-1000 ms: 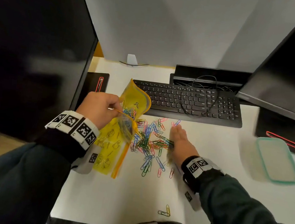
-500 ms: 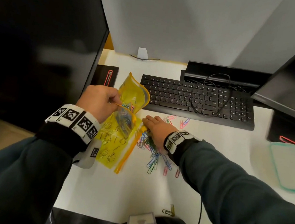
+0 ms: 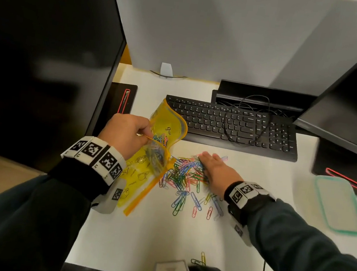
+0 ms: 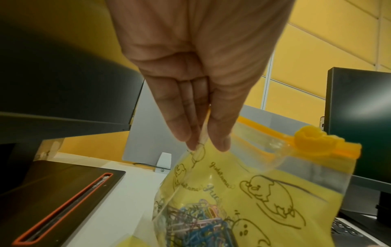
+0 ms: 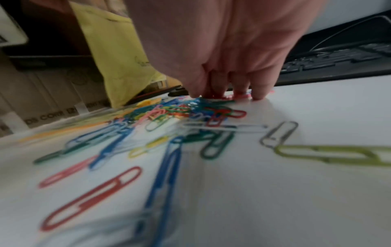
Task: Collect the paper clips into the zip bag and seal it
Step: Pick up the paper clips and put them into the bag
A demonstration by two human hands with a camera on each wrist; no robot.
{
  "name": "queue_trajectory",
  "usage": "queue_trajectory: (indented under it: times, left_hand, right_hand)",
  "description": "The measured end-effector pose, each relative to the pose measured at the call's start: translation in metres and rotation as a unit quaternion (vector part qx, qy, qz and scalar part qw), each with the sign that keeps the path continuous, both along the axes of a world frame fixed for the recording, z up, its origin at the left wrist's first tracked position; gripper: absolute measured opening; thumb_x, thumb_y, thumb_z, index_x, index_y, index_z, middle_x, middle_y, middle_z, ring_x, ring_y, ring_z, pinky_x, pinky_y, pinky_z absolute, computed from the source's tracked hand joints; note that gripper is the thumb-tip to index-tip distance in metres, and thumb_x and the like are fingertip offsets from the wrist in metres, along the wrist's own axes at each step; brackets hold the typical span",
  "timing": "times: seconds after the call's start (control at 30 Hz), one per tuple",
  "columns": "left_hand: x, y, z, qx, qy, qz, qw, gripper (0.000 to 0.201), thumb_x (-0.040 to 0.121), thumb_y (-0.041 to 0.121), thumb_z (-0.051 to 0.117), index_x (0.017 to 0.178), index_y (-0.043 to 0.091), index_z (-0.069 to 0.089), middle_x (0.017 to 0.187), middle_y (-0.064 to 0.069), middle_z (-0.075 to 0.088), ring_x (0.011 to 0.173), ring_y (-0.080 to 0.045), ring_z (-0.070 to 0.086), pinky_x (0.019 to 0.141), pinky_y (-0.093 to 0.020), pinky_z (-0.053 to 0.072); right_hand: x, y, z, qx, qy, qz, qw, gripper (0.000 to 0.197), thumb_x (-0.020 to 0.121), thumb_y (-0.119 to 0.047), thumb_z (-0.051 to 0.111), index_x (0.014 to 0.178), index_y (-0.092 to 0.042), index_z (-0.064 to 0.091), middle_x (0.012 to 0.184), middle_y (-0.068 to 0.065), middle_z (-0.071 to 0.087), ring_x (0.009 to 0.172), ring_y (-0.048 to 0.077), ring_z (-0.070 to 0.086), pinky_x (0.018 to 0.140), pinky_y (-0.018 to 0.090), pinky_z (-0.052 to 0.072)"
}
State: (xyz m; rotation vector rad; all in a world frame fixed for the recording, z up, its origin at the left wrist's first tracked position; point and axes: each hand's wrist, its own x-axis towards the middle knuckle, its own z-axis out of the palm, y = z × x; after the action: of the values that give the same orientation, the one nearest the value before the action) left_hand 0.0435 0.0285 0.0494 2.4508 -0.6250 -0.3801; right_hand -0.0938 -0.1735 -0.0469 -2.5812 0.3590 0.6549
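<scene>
My left hand [image 3: 125, 135] pinches one lip of the yellow cartoon-print zip bag [image 3: 167, 129] and holds its mouth open above the desk. In the left wrist view my fingertips [image 4: 203, 142] clamp the clear edge; the orange slider [image 4: 311, 142] sits at the far end of the zip, and several coloured clips [image 4: 196, 225] lie inside. A pile of coloured paper clips [image 3: 184, 172] lies on the white desk just right of the bag. My right hand [image 3: 216, 169] lies palm-down on the pile's far right side, its fingertips [image 5: 258, 95] pressing on clips and desk.
A black keyboard [image 3: 230, 126] with a looped cable lies just behind the pile. Dark monitors stand at left [image 3: 48, 51] and right [image 3: 355, 112]. A teal-rimmed lid [image 3: 340, 204] lies at the right. Two stray clips [image 3: 199, 259] lie near the front edge.
Half a second ago my right hand was at the bag's mouth; it has moved back right and now rests on the clip pile. My left hand still holds the bag open.
</scene>
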Motion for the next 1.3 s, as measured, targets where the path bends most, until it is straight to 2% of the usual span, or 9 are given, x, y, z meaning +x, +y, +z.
queue_trajectory:
  times: [0.13, 0.23, 0.33, 0.4, 0.5, 0.7, 1.03, 1.2, 1.3]
  left_hand:
    - [-0.003, -0.004, -0.001, 0.0, 0.005, -0.013, 1.0, 0.011, 0.073, 0.01, 0.073, 0.07, 0.019, 0.07, 0.099, -0.003, 0.072, 0.093, -0.019, 0.065, 0.086, -0.037, 0.053]
    - [-0.007, -0.007, -0.001, 0.012, 0.007, -0.029, 0.999, 0.01, 0.074, 0.01, 0.072, 0.072, 0.02, 0.07, 0.099, -0.002, 0.072, 0.094, -0.02, 0.065, 0.086, -0.038, 0.053]
    - [-0.012, -0.009, -0.002, 0.01, 0.018, -0.044, 0.999, 0.011, 0.074, 0.01, 0.072, 0.071, 0.021, 0.07, 0.101, -0.002, 0.073, 0.098, -0.02, 0.064, 0.089, -0.04, 0.052]
    - [-0.016, -0.011, -0.002, 0.014, 0.016, -0.05, 0.999, 0.009, 0.075, 0.01, 0.072, 0.073, 0.019, 0.071, 0.103, -0.002, 0.072, 0.1, -0.019, 0.064, 0.09, -0.036, 0.051]
    - [-0.019, -0.014, -0.003, 0.019, 0.015, -0.054, 0.998, 0.008, 0.075, 0.01, 0.071, 0.073, 0.018, 0.071, 0.101, -0.003, 0.072, 0.097, -0.019, 0.064, 0.088, -0.033, 0.051]
    - [-0.02, -0.019, -0.001, 0.02, 0.012, -0.064, 0.998, 0.009, 0.075, 0.01, 0.071, 0.071, 0.018, 0.07, 0.101, -0.004, 0.072, 0.093, -0.021, 0.064, 0.085, -0.037, 0.053]
    - [-0.021, -0.022, 0.0, 0.04, 0.012, -0.076, 0.996, 0.01, 0.075, 0.011, 0.069, 0.07, 0.02, 0.069, 0.096, -0.004, 0.073, 0.091, -0.022, 0.065, 0.082, -0.04, 0.054]
    - [-0.022, -0.026, 0.003, 0.071, -0.006, -0.084, 0.994, 0.01, 0.077, 0.012, 0.067, 0.072, 0.021, 0.069, 0.086, -0.004, 0.07, 0.085, -0.023, 0.063, 0.079, -0.038, 0.053]
    - [-0.026, -0.028, 0.005, 0.081, -0.01, -0.101, 0.992, 0.01, 0.077, 0.012, 0.066, 0.074, 0.021, 0.07, 0.087, -0.004, 0.071, 0.087, -0.023, 0.062, 0.078, -0.036, 0.053]
  right_hand:
    - [-0.003, -0.012, -0.001, -0.003, -0.065, -0.067, 0.996, 0.062, 0.087, -0.002, 0.05, 0.142, -0.021, 0.028, 0.156, 0.003, 0.021, 0.141, 0.024, 0.026, 0.115, 0.04, 0.027]
    - [-0.007, -0.025, -0.004, -0.027, -0.035, -0.089, 0.995, 0.054, 0.091, -0.027, 0.049, 0.14, -0.019, 0.027, 0.158, 0.004, 0.009, 0.145, 0.028, 0.014, 0.114, 0.045, 0.025]
    - [-0.025, -0.018, -0.007, 0.0, 0.034, -0.033, 0.999, 0.1, 0.073, -0.062, 0.061, 0.148, -0.025, 0.007, 0.158, -0.006, -0.003, 0.146, 0.022, -0.003, 0.117, 0.043, 0.014]
    - [-0.036, -0.01, -0.006, -0.02, 0.045, 0.005, 0.999, 0.112, 0.065, -0.059, 0.072, 0.148, -0.026, 0.004, 0.159, -0.006, -0.002, 0.146, 0.021, -0.001, 0.117, 0.041, 0.016]
    - [-0.037, -0.005, -0.005, -0.04, 0.02, -0.013, 0.999, 0.096, 0.07, -0.037, 0.077, 0.146, -0.021, 0.02, 0.154, 0.001, 0.019, 0.14, 0.024, 0.018, 0.113, 0.039, 0.029]
    - [-0.026, -0.003, -0.007, -0.068, -0.046, -0.04, 0.996, 0.036, 0.089, -0.008, 0.051, 0.124, -0.014, 0.055, 0.119, 0.01, 0.054, 0.111, 0.03, 0.053, 0.092, 0.037, 0.048]
    - [-0.022, 0.0, 0.0, -0.049, -0.05, -0.127, 0.989, 0.024, 0.09, -0.005, 0.048, 0.11, -0.009, 0.059, 0.111, 0.014, 0.061, 0.103, 0.031, 0.057, 0.085, 0.031, 0.045]
    - [-0.022, -0.005, 0.053, 0.031, -0.196, -0.241, 0.95, 0.013, 0.085, -0.006, 0.061, 0.096, -0.009, 0.068, 0.096, 0.01, 0.07, 0.082, 0.018, 0.057, 0.077, 0.022, 0.043]
    - [-0.007, 0.0, 0.095, 0.017, -0.266, -0.168, 0.949, 0.016, 0.084, -0.008, 0.063, 0.099, -0.011, 0.066, 0.096, 0.007, 0.067, 0.084, 0.019, 0.056, 0.077, 0.023, 0.039]
